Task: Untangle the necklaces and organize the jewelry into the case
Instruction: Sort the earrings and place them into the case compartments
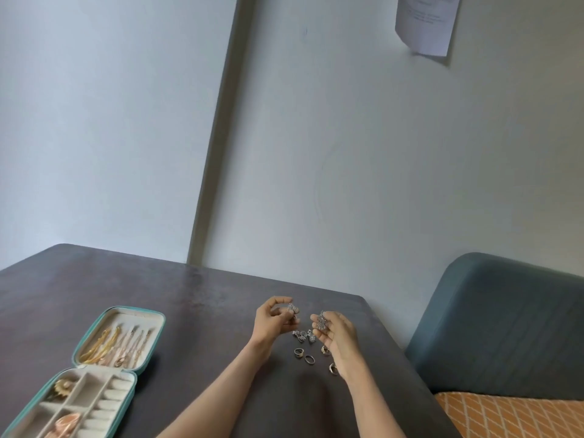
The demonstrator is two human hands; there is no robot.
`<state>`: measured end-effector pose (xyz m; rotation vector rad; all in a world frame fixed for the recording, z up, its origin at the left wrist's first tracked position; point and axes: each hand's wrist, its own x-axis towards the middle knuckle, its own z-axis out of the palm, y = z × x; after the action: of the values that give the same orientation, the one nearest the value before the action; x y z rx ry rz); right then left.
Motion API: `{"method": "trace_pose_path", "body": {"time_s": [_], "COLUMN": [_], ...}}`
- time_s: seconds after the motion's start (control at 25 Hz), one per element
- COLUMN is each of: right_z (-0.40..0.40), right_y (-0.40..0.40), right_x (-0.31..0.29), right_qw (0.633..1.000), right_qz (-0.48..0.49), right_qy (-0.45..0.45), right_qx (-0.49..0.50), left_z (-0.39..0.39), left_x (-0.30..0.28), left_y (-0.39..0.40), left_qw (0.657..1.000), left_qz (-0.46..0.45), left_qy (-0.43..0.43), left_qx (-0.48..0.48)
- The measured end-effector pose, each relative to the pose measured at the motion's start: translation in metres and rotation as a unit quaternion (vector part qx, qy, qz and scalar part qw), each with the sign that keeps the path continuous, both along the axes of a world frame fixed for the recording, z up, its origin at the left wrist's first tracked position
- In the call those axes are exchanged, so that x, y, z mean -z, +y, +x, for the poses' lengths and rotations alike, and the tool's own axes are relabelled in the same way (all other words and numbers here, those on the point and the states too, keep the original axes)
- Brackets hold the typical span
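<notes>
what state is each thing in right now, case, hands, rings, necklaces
jewelry case: open, flat on table
necklaces: hung in the lid
left hand: pinching a silver earring
right hand: holding a silver earring
rings: loose on table

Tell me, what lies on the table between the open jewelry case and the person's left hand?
Nothing: in the head view, only bare dark table lies between the jewelry case and the left hand. The rings lie further right, below the hands.
</notes>
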<state>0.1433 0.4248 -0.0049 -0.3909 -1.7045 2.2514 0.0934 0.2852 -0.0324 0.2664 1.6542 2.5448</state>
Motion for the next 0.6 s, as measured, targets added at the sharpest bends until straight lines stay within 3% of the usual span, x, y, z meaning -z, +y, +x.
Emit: {"method": "trace_pose_path", "body": {"time_s": [0.44, 0.6], "right_z": [0.03, 0.04], "right_y": [-0.107, -0.145], "right_x": [-0.019, -0.03], "right_qw": [0.995, 0.994], "right_qz": [-0.03, 0.016], "right_qy": [0.053, 0.056], "right_qx": [-0.08, -0.092], "left_z": [0.043, 0.056], "left_x": [-0.052, -0.068], "left_y": [-0.106, -0.148], "left_qw": [0.997, 0.995], "left_qz": [-0.011, -0.085], "left_qy": [-0.001, 0.037], "left_qx": [0.072, 0.032]}}
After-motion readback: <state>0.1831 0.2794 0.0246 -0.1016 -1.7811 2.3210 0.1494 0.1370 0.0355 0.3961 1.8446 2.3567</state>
